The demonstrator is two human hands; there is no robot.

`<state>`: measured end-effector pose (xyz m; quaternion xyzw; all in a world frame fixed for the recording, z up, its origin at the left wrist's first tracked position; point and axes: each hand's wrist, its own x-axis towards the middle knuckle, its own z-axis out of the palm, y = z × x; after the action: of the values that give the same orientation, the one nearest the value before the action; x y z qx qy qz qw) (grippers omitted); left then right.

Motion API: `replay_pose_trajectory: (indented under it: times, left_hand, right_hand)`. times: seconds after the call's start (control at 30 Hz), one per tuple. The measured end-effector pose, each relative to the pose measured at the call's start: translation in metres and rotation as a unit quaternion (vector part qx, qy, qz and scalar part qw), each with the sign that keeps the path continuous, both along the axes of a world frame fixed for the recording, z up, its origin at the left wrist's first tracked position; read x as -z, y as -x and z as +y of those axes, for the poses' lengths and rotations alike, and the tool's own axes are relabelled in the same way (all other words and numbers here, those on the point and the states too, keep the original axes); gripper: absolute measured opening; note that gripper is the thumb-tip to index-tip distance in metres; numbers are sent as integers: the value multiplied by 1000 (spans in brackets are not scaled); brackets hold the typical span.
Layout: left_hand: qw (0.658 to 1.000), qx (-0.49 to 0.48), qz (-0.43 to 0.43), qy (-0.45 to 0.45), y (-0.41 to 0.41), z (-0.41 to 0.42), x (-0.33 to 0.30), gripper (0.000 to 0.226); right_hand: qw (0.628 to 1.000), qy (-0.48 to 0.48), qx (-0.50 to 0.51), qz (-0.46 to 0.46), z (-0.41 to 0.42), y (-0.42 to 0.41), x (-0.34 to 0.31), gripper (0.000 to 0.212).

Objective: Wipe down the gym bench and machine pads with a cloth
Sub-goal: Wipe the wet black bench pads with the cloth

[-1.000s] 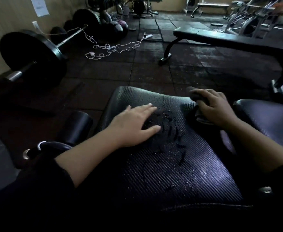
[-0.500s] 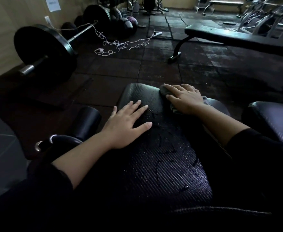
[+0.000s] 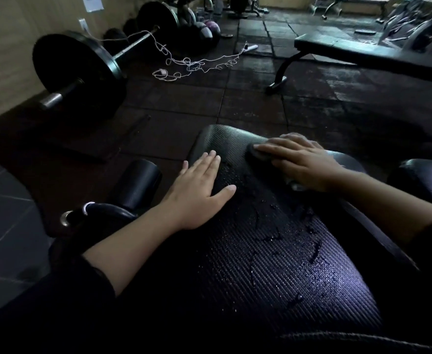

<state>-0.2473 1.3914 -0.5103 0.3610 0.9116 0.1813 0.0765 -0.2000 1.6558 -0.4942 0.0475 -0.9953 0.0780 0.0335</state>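
- Now the right hand [image 3: 304, 162] sits at the far end of the black textured vinyl machine pad [image 3: 273, 264], fingers laid nearly flat over a dark grey bunched cloth [image 3: 257, 153] and pressing it down. A second ago that hand and cloth were out at the pad's right edge; they have swept leftward across the top.
- The left hand [image 3: 199, 190] lies open, palm down, fingers straight and together, thumb spread, holding nothing. It has stayed on the left half of the pad throughout, seemingly bracing it.
- Judgement: the top strip has had a pass, but the middle and near parts of the pad are not yet wiped.
- The pad surface has a fine woven, ribbed grain with rounded corners; droplets and short streaks of liquid [image 3: 311, 254] glint across its centre and right side, untouched by the cloth.
- The cloth shows only as a soft dark fold poking out beyond the fingertips and a paler scrap under the wrist; most of it is hidden.
- A smooth black cylindrical roller pad [image 3: 138, 182] sits just left of the main pad, on a curved dark metal frame [image 3: 102, 213].
- A second glossy black pad [image 3: 424, 180] lies to the right, partly out of view.
- On the dark rubber tile floor [image 3: 184, 103]: a barbell with matte black plates [image 3: 79, 70], a tangled white cord [image 3: 197, 63], and a flat black bench [image 3: 373, 54] well beyond.
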Motion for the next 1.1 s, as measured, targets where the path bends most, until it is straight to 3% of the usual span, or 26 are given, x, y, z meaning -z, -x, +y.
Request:
replay_pose_trajectory:
  times: [0.1,0.2,0.33,0.43,0.5,0.67,0.77,0.87,1.0,1.1]
  left_hand:
    - [1000,-2,2,3,-1,1,-1,76]
    - [1000,-4,5,2,-1,3,-2,77]
    - [1000,-6,-2,-9,1,1,0,79]
    - [1000,-5,-4,-13,1,-1,0,80]
    - [1000,-5,-5,-10,1,-1,0,80]
    - [1000,-9,2,-6,1,3,0,81]
    - [1000,-12,2,-7,1,3,0,82]
    - [1000,-13,0,-9,1,2,0,83]
    - [1000,-15,-2,-17,1,1,0,83]
    - [1000,-15,0,-16,1,2,0,90]
  right_hand:
    - [994,1,104,-19,-3,35,-2,43]
    - [991,-8,128,-27,-36,61,-4,44]
    - [998,-41,46,-8,-73,43,3,47]
    - [999,-21,-47,-5,-53,5,4,53]
    - [998,-7,-58,-20,-29,-1,-1,50]
    - [996,-7,90,-17,-13,44,-3,44]
    - [993,-18,116,-14,-42,66,-2,46]
    - [997,-23,72,-7,-61,51,1,46]
    - [996,-15,-93,3,-36,2,1,52]
    - [998,7,-64,-22,-3,5,-3,46]
